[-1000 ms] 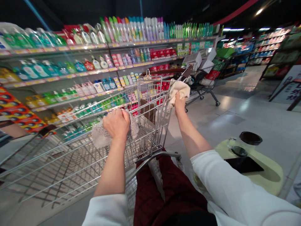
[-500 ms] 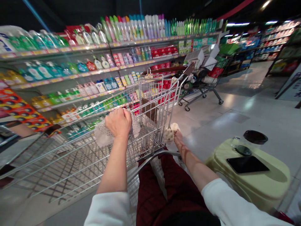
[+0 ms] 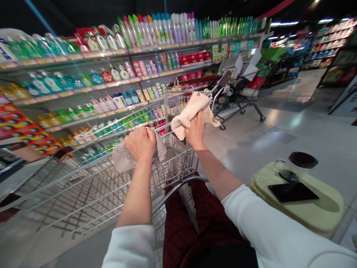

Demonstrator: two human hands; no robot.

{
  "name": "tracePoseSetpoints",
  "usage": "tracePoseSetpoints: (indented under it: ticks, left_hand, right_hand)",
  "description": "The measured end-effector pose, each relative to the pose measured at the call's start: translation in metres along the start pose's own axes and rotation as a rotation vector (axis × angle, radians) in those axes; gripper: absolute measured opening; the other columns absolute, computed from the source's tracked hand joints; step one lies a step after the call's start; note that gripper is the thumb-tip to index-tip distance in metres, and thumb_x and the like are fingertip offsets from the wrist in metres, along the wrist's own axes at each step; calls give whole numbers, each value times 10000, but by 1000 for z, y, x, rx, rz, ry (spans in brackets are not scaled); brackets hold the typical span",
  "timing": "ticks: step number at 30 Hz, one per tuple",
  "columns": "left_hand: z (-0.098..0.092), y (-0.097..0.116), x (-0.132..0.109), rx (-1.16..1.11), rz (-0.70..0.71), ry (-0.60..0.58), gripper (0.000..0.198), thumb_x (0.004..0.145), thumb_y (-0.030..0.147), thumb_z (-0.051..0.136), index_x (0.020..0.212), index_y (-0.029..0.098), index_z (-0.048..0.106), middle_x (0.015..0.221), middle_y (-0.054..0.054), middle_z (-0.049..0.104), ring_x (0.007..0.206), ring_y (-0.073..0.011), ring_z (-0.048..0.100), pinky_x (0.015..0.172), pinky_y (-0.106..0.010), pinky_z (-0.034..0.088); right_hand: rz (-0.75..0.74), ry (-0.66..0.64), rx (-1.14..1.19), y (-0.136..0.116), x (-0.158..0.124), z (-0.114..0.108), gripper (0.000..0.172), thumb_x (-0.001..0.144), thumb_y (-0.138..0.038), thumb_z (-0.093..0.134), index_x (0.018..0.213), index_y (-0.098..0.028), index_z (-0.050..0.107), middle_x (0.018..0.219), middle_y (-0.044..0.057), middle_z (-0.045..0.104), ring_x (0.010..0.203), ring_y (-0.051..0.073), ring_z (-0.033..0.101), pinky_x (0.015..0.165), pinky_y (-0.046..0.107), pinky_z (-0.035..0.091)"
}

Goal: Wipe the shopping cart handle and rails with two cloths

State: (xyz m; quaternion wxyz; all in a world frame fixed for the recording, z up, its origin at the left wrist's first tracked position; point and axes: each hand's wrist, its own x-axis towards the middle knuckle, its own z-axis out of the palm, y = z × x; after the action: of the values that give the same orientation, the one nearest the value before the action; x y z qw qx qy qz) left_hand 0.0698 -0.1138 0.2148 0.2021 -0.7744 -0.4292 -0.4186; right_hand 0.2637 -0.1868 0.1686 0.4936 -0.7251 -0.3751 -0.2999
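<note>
My left hand is closed in a fist on a greyish-white dotted cloth, which lies over the top rail of a metal shopping cart. My right hand grips a cream cloth at the near corner of the cart, by its handle end. Part of this cloth hangs down on the right of the hand. The cart's wire basket stretches off to the left. What lies under each cloth is hidden.
Shelves of bottles line the far side. Another cart loaded with boxes stands at the back right. On my right, a pale yellow stool holds a dark tablet and a glass container.
My right hand has moved up and forward with the cream cloth, from low beside the cart to its upper corner. My left hand has stayed on its cloth at the rail.
</note>
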Motion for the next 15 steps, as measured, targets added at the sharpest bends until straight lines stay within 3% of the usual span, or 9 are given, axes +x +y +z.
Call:
tracePoseSetpoints:
  ticks: [2,6,15]
  left_hand:
    - [0,0,0,6,12,6,376,981,332,319,849,172,632,878,-135,677,855,-276,585,689,-366,268]
    - [1,0,0,31,24,13,374,982,326,320,853,173,636,882,-131,688,849,-279,594,675,-368,259]
    - [-3,1,1,23,5,-23,390,985,332,302,882,166,640,924,-145,693,887,-295,596,692,-378,269]
  right_hand:
    - [43,-53,-71,1,-21,10,599,889,-267,500,1458,-92,436,1526,197,345,1446,307,274,1169,434,334]
    - [152,-246,-197,10,-56,18,525,863,-250,511,1363,-101,575,1341,203,551,1274,323,478,1052,414,445]
    - [28,-461,-247,26,-123,15,304,876,-281,525,1049,-149,737,1072,151,684,1073,274,577,968,400,477]
